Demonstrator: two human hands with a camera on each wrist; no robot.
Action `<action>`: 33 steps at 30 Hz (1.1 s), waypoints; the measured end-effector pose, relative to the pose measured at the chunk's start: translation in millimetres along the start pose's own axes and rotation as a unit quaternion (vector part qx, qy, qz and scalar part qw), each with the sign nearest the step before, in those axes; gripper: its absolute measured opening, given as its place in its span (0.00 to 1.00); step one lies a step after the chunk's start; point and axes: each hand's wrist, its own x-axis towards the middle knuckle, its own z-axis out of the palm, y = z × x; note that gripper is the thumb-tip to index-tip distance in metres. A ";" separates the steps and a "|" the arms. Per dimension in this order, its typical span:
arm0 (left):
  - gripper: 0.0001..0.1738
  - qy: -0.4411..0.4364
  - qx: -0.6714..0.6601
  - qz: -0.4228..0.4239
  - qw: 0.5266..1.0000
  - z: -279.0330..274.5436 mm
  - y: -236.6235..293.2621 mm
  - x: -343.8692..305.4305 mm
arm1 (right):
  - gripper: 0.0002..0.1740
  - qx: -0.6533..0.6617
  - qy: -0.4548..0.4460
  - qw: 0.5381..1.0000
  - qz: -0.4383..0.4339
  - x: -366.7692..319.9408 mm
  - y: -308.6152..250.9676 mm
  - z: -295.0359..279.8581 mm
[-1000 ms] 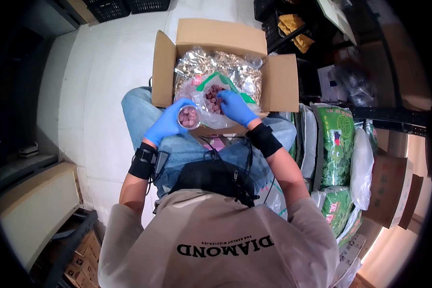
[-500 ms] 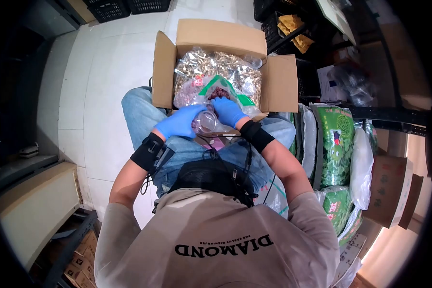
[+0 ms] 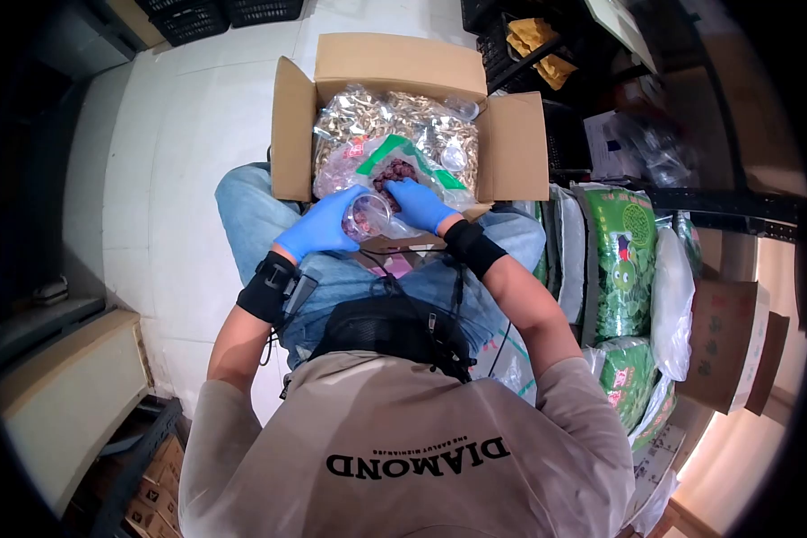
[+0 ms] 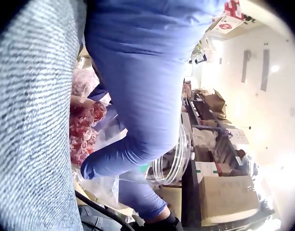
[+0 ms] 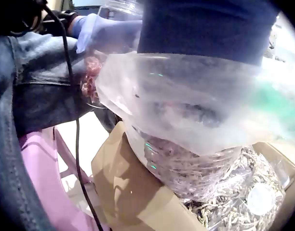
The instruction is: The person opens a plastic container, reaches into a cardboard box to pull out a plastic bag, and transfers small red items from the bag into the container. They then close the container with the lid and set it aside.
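My left hand point(image 3: 321, 226), in a blue glove, grips a clear plastic jar point(image 3: 368, 215) with reddish dried fruit inside. In the left wrist view its ridged rim point(image 4: 174, 161) shows beside the thumb, and the fruit point(image 4: 84, 137) is at the left. My right hand point(image 3: 421, 206), also gloved in blue, reaches into the mouth of a clear plastic bag point(image 5: 200, 82) with a green band. Dark red dried fruit point(image 3: 396, 172) lies at its fingers in the bag. The bag hides the right fingertips in the right wrist view.
The bag rests in an open cardboard box point(image 3: 399, 58) on clear packs of pale dried strips point(image 3: 359, 117). A round clear lid point(image 5: 261, 198) lies on the packs. Green printed sacks point(image 3: 623, 260) stand at the right. A black cable point(image 5: 76, 130) hangs near my leg.
The jar tipped toward the bag and moved right, then came back left, its fruit showing again. My right hand went deeper into the bag, then drew back slightly. The head view shifted a little.
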 end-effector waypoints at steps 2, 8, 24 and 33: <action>0.46 0.001 -0.012 -0.011 1.000 1.7 -5.8 2.0 | 0.22 0.014 0.004 1.000 0.001 0.0 6.9 4.9; 0.45 -0.006 0.012 -0.007 1.000 1.1 -10.7 -0.2 | 0.23 0.034 0.020 0.998 -0.051 2.0 21.2 9.8; 0.55 -0.003 -0.032 -0.074 0.997 2.4 -16.7 3.3 | 0.13 0.511 0.107 0.834 0.181 9.6 13.1 -34.7; 0.54 0.022 -0.022 -0.059 0.998 6.7 -23.4 5.4 | 0.10 0.613 0.127 0.757 0.188 14.8 4.6 -24.1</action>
